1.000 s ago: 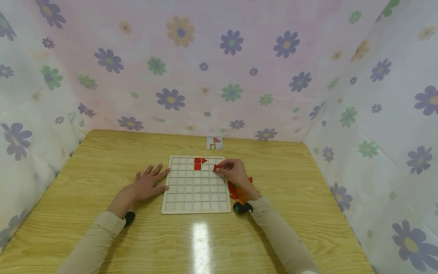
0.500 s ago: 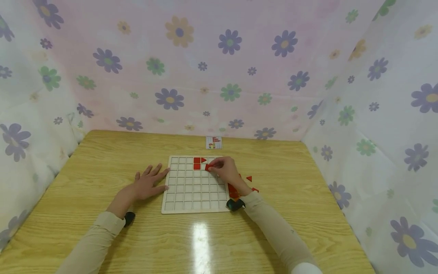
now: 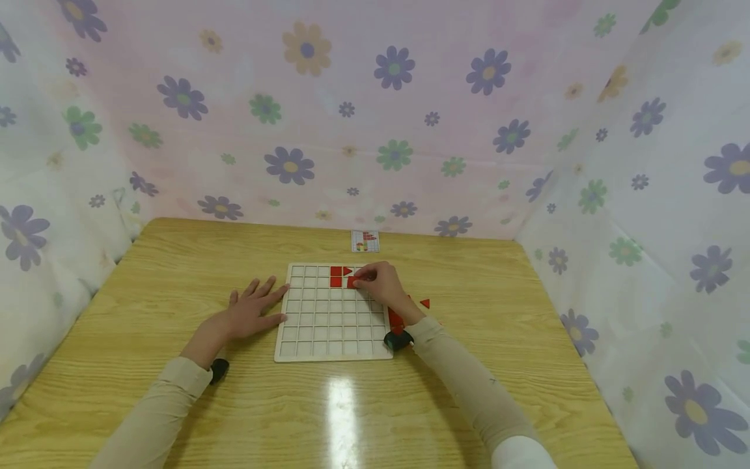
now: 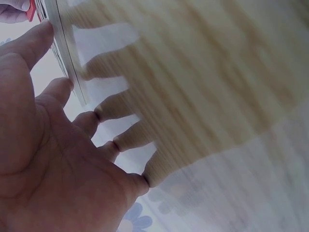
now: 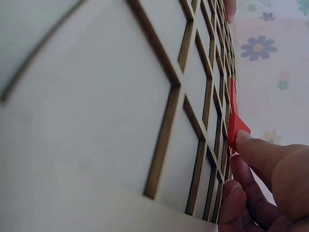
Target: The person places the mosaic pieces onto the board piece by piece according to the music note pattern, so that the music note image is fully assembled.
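Observation:
A pale grid board (image 3: 313, 333) lies on the table. Two red square tiles (image 3: 336, 271) sit one behind the other in its cells, beside a red triangular tile (image 3: 347, 271). Over the cell right of the nearer square, my right hand (image 3: 382, 285) pinches another red tile (image 3: 351, 282) between thumb and fingers. In the right wrist view this red tile (image 5: 238, 129) is tilted above the grid, its exact outline partly hidden by the thumb. My left hand (image 3: 249, 315) lies spread on the table, two fingertips touching the board's left edge; its fingers are extended in the left wrist view.
Red pieces (image 3: 396, 319) lie by the board's right edge, partly hidden under my right wrist. A loose red triangle (image 3: 425, 303) is farther right. Behind the board lies a small card (image 3: 365, 241) printed with a coloured pattern. Flowered cloth (image 3: 348, 130) surrounds the table's back and sides.
My right hand has moved left over the board with the pinched red tile, closer to the placed squares. My left hand has stayed at the board's edge.

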A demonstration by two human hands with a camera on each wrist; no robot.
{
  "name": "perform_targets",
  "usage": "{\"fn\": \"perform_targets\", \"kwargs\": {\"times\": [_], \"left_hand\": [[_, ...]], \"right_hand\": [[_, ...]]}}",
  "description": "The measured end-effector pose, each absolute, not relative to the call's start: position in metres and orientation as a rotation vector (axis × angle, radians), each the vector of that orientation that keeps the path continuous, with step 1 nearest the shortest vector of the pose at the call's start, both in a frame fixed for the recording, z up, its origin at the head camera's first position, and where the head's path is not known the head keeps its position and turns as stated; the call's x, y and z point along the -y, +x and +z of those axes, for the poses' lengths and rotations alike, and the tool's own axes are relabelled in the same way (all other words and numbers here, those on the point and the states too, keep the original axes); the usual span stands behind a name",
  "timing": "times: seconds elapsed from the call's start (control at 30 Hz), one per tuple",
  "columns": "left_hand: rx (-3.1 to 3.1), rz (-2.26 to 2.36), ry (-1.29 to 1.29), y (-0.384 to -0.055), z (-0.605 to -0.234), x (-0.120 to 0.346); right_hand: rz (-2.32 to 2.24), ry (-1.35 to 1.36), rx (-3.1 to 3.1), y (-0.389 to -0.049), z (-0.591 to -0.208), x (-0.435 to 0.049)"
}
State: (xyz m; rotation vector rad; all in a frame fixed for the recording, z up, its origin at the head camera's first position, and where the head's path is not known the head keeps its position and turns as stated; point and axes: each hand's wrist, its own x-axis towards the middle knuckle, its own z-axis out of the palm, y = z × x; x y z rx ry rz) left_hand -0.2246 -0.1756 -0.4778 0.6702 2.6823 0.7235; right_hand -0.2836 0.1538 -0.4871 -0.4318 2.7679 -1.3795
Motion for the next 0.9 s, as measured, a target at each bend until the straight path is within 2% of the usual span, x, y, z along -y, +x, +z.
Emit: {"fn": "perform_targets", "kwargs": {"times": [0.9], "left_hand": [[-2.665, 0.711, 0.644, -0.2252, -0.4756, 0.1748]], "right_hand": [[-1.322, -0.38, -2.762, -0.2884, -0.4813, -0.1441]]}}
